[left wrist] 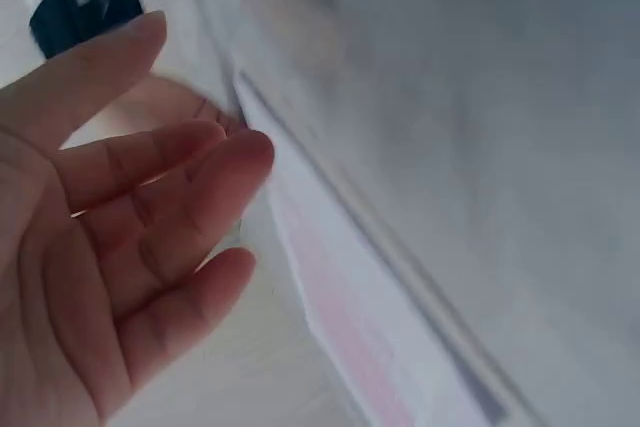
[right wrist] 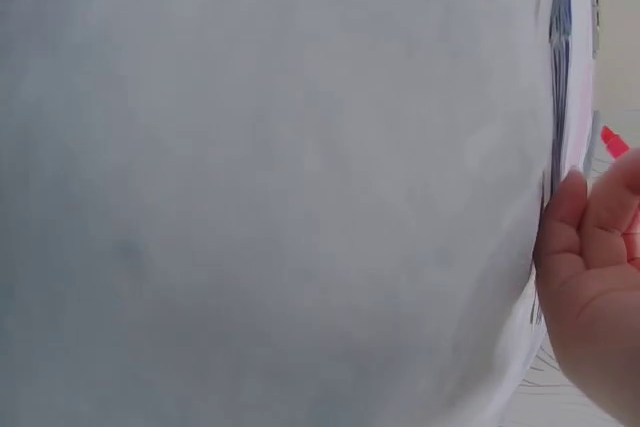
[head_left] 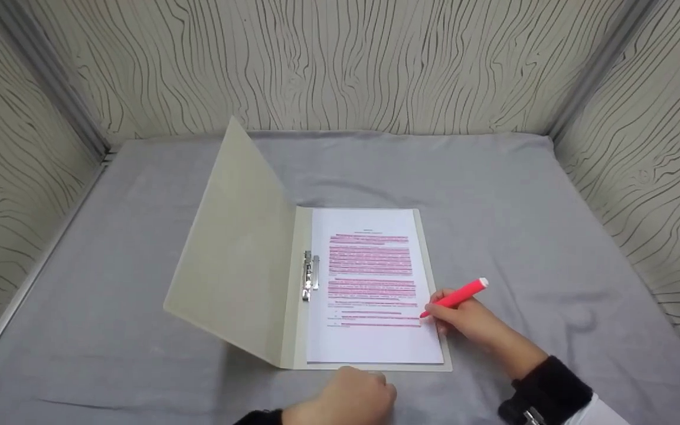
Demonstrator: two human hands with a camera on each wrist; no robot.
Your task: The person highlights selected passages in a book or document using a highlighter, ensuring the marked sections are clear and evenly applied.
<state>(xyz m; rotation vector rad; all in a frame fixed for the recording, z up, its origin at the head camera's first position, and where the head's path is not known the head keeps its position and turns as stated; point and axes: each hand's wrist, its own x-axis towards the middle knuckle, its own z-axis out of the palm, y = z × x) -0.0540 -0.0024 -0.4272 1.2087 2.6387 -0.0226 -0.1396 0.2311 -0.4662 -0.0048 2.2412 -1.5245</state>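
Note:
My right hand [head_left: 476, 321] pinches a pink highlighter [head_left: 461, 293] with a white end. Its tip is at the right end of the lower lines on a printed sheet [head_left: 375, 348], most of whose text is marked in pink. The paper lies in an open cream folder [head_left: 239, 254], beside its metal clip [head_left: 308, 277]. Just below the folder's front edge is my left hand [head_left: 349, 396]; the left wrist view shows its fingers [left wrist: 205, 197] loosely bent around nothing. Only part of the right hand and the pink tip [right wrist: 612, 142] appear in the right wrist view.
The folder's cover stands raised on the left, leaning over the grey cloth [head_left: 110, 236]. Wood-grain patterned panels [head_left: 328, 65] enclose the table at the back and both sides. A metal rail [head_left: 27, 277] runs along the left edge.

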